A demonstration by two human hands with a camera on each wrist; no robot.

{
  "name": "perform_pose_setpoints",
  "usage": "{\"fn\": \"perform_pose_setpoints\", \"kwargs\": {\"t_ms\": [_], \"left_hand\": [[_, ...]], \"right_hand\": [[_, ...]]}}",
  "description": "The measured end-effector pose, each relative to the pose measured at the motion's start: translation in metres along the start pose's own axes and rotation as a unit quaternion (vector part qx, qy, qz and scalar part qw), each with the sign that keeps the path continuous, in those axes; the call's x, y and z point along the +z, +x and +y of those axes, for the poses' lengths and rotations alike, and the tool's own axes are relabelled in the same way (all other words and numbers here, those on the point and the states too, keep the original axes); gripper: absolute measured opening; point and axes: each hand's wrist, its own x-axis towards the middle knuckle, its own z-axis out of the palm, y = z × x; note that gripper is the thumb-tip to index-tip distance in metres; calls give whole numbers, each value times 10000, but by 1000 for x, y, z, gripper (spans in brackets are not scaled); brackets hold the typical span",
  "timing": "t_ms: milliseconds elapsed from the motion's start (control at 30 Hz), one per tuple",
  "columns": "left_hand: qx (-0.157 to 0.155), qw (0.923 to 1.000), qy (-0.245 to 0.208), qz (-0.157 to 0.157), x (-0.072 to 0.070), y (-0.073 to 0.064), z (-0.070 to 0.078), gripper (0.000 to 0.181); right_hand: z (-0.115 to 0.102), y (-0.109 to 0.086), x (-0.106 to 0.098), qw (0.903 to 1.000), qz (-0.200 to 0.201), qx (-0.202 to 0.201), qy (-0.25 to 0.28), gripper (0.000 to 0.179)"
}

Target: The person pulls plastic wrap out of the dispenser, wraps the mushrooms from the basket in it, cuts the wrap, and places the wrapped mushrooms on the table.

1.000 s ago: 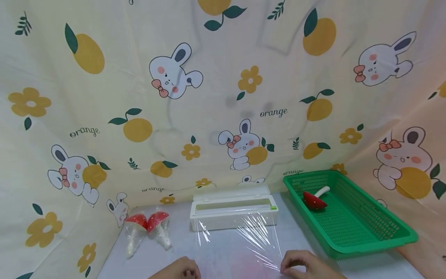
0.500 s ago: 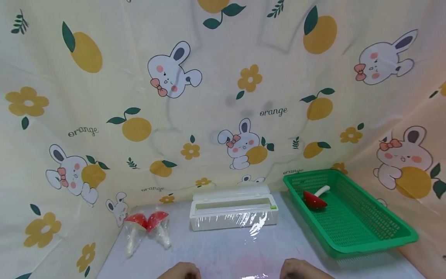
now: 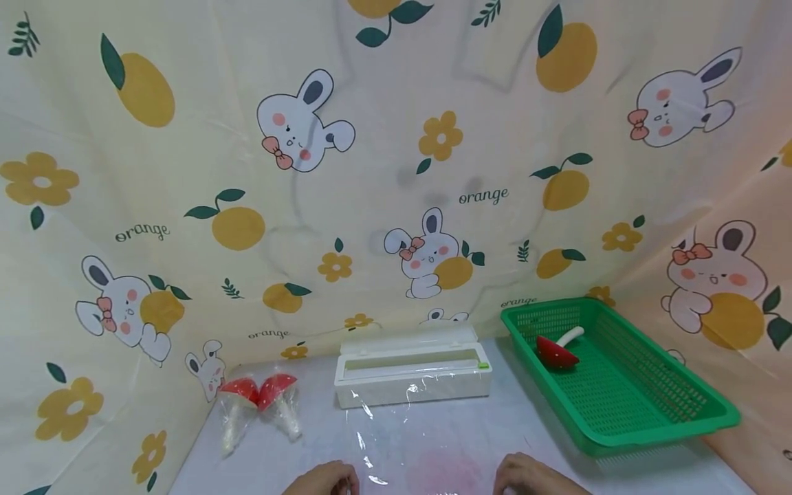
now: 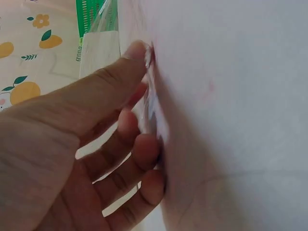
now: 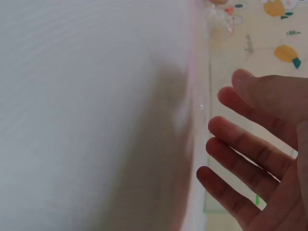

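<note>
Clear cling film (image 3: 371,464) stretches from a white dispenser box (image 3: 411,393) toward me, low over the white table, showing as bright glints. My left hand (image 3: 324,479) is at the bottom edge of the head view; in the left wrist view its thumb and forefinger pinch a bunched edge of the film (image 4: 148,57). My right hand (image 3: 537,476) is across from it near the table. In the right wrist view the right hand (image 5: 260,139) has its fingers loosely extended and holds nothing visible. Its fingertips are beside the table edge.
Two red-capped toy mushrooms (image 3: 277,405) wrapped in clear film lie at the left. At the right stands a green basket (image 3: 656,440) with an unwrapped red-capped mushroom (image 3: 557,353) inside. A patterned cloth (image 3: 371,172) hangs behind.
The film was taut and creased between box and hands; it has sunk toward the table and slackened. The right hand earlier pinched its corner and now appears to have let go.
</note>
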Motion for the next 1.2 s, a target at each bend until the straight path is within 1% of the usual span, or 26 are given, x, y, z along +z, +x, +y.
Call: {"fn": "perform_pose_setpoints", "kwargs": {"t_ms": [67,167,200,267,333,400,433,500,533,633,700,833,867,967,1033,1100,1200], "left_hand": [[59,9998,167,113,-1,-3,5,12],[-31,9991,288,311,0,-5,7,19],[-77,9989,328,340,0,-4,7,21],[-190,9983,407,373,-1,-3,6,24],[-262,9979,466,378,-1,-3,5,26],[-304,9976,489,389,-1,-2,5,27],[-309,9975,491,391,-1,-2,5,27],[-296,9976,491,382,-1,-3,5,27],[-303,9977,483,377,-1,-3,5,27],[-276,9980,453,353,-2,-4,6,26],[-293,9978,477,342,-2,-4,6,26],[-294,9980,464,319,-4,-3,6,25],[-297,9980,470,314,-4,-2,7,25],[-210,9980,515,311,-5,-2,5,25],[-159,9977,582,309,-5,0,2,25],[-71,9979,571,300,-5,2,-1,24],[-24,9986,473,214,-4,6,-7,21]], "right_hand": [[-12,0,-2,9998,151,12,-92,12],[-25,-3,-9,9986,463,-64,-228,14],[-30,-4,-12,9980,587,-2,-219,15],[-42,-7,-21,9952,887,21,-412,16],[-55,-11,-30,9900,1226,-89,-687,18],[-69,-14,-41,9803,1638,-252,-1073,20],[-76,-15,-48,9727,1856,-425,-1328,22],[-88,-17,-61,9530,2265,-777,-1857,28],[-93,-19,-69,9437,2436,-871,-2062,32],[-105,-21,-91,9207,2794,-950,-2553,41],[-108,-23,-105,9114,2917,-933,-2749,44],[-107,-25,-132,8977,3040,-940,-3049,47],[-106,-25,-139,8953,3041,-949,-3115,47],[-102,-25,-156,8891,3018,-781,-3352,43],[-99,-24,-166,8879,2994,-595,-3441,40],[-96,-23,-175,8910,2941,-373,-3437,39],[-91,-21,-185,9009,2829,-80,-3289,39]]}}
